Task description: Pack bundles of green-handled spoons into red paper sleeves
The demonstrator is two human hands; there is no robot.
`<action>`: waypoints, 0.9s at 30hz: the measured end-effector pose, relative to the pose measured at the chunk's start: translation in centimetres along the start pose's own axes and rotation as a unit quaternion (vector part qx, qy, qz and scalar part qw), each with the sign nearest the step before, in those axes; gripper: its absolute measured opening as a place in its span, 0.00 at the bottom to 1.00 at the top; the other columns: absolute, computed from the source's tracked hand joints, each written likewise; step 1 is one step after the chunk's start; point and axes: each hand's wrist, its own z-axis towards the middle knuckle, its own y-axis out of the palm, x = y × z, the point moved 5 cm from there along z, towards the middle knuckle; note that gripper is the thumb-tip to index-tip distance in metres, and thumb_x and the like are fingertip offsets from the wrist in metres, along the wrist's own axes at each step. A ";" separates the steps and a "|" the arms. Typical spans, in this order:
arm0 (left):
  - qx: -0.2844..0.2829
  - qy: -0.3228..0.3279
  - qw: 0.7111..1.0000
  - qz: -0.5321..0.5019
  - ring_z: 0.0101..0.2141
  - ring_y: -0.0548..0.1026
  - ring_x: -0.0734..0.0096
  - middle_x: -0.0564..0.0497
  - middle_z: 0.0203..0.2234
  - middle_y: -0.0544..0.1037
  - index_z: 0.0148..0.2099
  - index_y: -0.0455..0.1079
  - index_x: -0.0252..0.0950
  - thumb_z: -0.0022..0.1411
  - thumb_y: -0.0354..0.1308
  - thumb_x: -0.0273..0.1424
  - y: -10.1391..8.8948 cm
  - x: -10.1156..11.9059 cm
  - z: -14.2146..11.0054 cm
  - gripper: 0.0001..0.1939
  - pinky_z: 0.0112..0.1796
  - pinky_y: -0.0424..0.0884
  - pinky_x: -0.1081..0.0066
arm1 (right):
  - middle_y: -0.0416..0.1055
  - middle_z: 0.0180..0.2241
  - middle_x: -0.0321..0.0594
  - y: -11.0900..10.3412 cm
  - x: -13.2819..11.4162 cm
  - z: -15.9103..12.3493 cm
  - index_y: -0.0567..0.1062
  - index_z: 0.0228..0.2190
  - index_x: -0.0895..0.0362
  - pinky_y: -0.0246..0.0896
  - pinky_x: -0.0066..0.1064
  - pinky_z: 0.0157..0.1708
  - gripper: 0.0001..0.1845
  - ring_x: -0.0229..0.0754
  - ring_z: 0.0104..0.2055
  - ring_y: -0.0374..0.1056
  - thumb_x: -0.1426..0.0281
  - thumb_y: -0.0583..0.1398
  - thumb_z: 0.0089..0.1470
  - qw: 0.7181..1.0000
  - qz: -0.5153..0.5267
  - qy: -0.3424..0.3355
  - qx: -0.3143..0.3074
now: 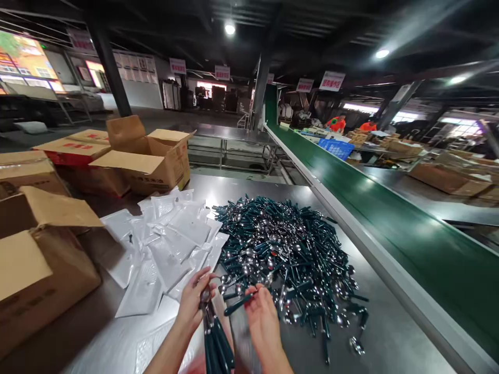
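A big heap of spoons (288, 254) with dark green handles and shiny bowls lies on the steel table (390, 337). My left hand (194, 300) is closed round a bundle of several of these spoons (216, 343), handles pointing down toward me. My right hand (262, 316) pinches one green-handled spoon (237, 305) at the heap's near edge, just right of the bundle. White plastic pouches (171, 244) lie spread out to the left of the heap, close to my left hand.
Open cardboard boxes (152, 158) stand at the back left, and another box (39, 259) sits at the near left. A green conveyor belt (390, 218) runs along the table's right side. People in orange (337, 123) work far off.
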 end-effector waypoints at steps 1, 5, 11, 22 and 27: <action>0.014 0.013 1.000 0.005 0.19 0.74 0.75 0.50 0.26 0.81 0.40 0.74 0.32 0.43 0.70 0.20 -0.4 0.4 0.2 0.19 0.18 0.72 0.78 | 0.76 0.27 0.36 -0.5 -1.8 0.2 0.75 0.31 0.53 0.68 0.33 0.32 0.24 0.42 0.30 0.71 0.47 0.67 0.42 0.995 -0.064 -0.065 0.030; 0.044 0.031 0.998 0.017 0.17 0.71 0.78 0.51 0.23 0.79 0.35 0.74 0.32 0.42 0.71 0.23 -0.5 0.7 0.5 0.15 0.16 0.68 0.80 | 0.73 0.27 0.39 1.3 -6.5 -1.3 0.80 0.35 0.54 0.63 0.31 0.31 0.20 0.42 0.30 0.69 0.53 0.56 0.59 0.874 -0.394 -0.282 -0.020; 0.035 0.012 0.999 0.039 0.18 0.71 0.76 0.52 0.18 0.75 0.30 0.75 0.29 0.40 0.72 0.47 1.7 -1.8 -1.0 0.25 0.17 0.66 0.78 | 0.76 0.33 0.42 4.6 1.3 -3.1 0.76 0.50 0.44 0.64 0.33 0.30 0.22 0.48 0.35 0.73 0.75 0.55 0.56 0.635 -0.694 -0.300 -0.162; 0.019 0.056 0.997 0.049 0.17 0.67 0.76 0.58 0.14 0.70 0.25 0.69 0.35 0.35 0.73 0.48 2.3 -2.4 -2.4 0.25 0.20 0.66 0.76 | 0.74 0.44 0.50 5.4 4.0 -4.0 0.71 0.54 0.46 0.65 0.40 0.34 0.25 0.53 0.40 0.71 0.77 0.57 0.57 0.631 -0.679 -0.325 -0.188; 0.052 0.100 0.993 0.037 0.19 0.71 0.76 0.57 0.17 0.75 0.30 0.70 0.34 0.35 0.75 0.42 1.3 0.1 -1.4 0.24 0.21 0.68 0.78 | 0.69 0.53 0.55 4.4 2.5 -3.3 0.69 0.57 0.47 0.55 0.61 0.52 0.40 0.70 0.53 0.64 0.70 0.71 0.40 0.650 -0.676 -0.315 -0.149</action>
